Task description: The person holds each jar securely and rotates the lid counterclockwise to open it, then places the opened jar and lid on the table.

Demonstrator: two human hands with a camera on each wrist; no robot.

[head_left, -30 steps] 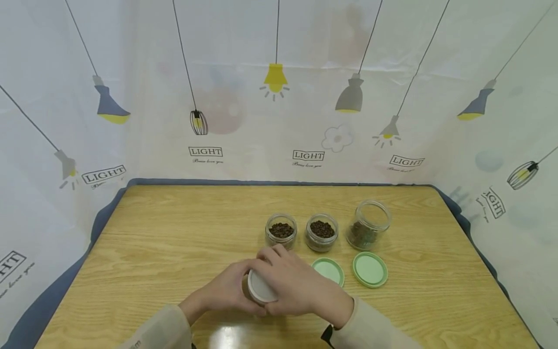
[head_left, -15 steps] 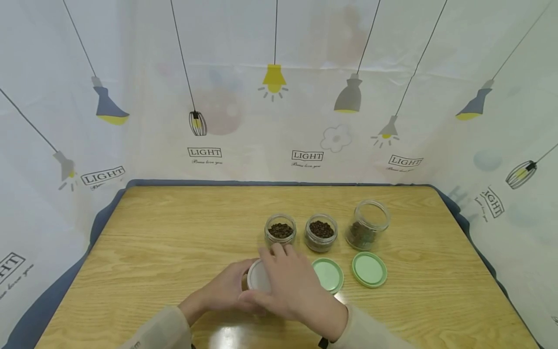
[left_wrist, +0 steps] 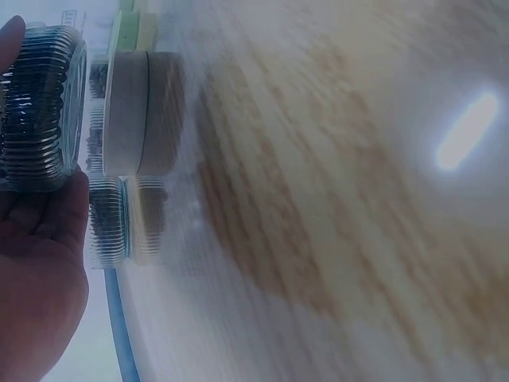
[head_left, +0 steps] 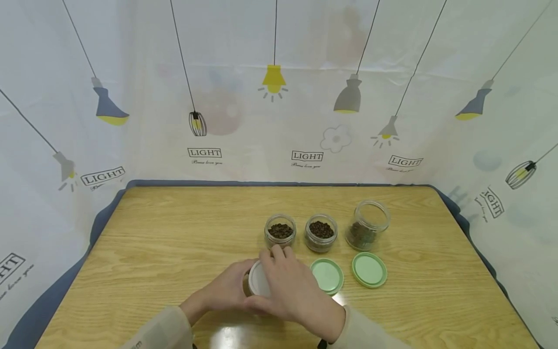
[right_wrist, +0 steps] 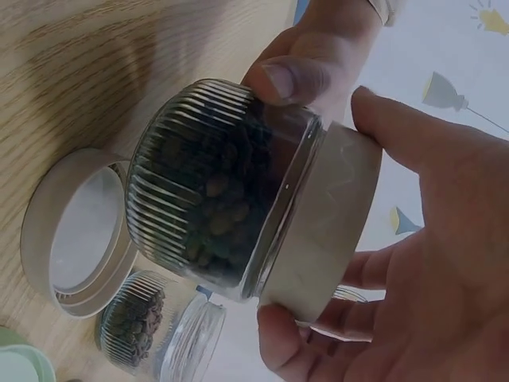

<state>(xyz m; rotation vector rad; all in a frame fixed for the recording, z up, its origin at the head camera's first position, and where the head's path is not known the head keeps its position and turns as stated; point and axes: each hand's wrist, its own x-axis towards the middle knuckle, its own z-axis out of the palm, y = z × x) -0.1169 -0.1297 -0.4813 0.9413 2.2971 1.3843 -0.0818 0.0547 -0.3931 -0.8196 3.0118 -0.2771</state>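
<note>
My left hand (head_left: 224,288) grips a ribbed glass jar (right_wrist: 215,191) of dark coffee beans by its body, held tilted over the table. Around the jar's pale cream lid (right_wrist: 326,223) the fingers and thumb of my right hand (right_wrist: 445,207) are curled; from above they cover part of its top. The lid sits on the jar's mouth. On the table below, another cream lid (right_wrist: 36,231) lies upside down, hidden behind my right hand in the head view. The left wrist view shows that loose lid (left_wrist: 127,111) beyond the jar.
Two small open jars of beans, a left one (head_left: 280,231) and a middle one (head_left: 321,232), stand behind my hands. A taller open jar (head_left: 368,225), partly filled, is right of them. Two green lids (head_left: 327,276) (head_left: 369,269) lie in front of the jars.
My right hand has turned slightly clockwise on the lid, its wrist coming nearer to me and its thumb shifting left. The left hand and jar stay almost in place.
</note>
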